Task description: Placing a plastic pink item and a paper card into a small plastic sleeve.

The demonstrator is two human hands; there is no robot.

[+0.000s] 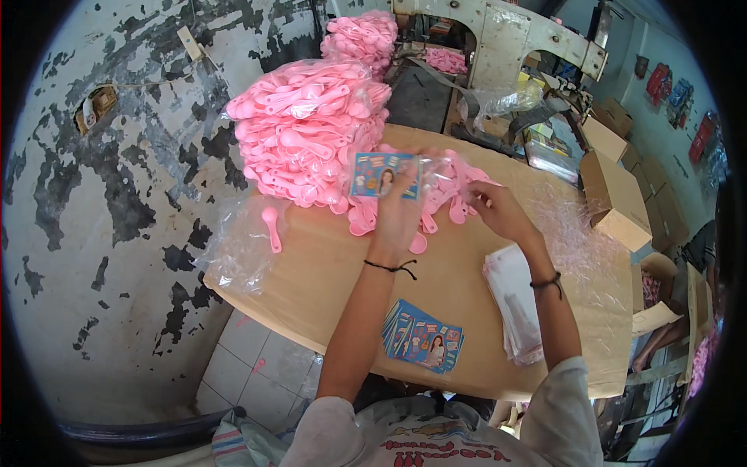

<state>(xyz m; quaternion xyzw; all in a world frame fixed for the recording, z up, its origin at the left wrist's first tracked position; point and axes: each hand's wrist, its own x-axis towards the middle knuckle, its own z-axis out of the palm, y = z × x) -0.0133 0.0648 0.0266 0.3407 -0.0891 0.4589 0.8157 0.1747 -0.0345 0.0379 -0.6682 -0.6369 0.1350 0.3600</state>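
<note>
My left hand [400, 208], blurred by motion, grips a blue printed card [364, 177] above the pink spoons. Clear plastic shows around the card's edges; whether the card lies inside a bag I cannot make out. To the right, my right hand [504, 210] has its fingers curled together beside the loose pink spoons [451, 187]; anything between the fingertips is too small to tell. Nearer my body lies a fanned stack of blue cards [436, 346]. A stack of clear plastic bags [513, 311] rests under my right forearm.
Bagged pink spoons [303, 132] are piled high at the table's back left. One spoon [271, 229] lies beside crumpled plastic [233, 249]. A cardboard box [615, 202] and a machine frame [506, 39] stand at the right and back. A person's leg [657, 342] shows at far right.
</note>
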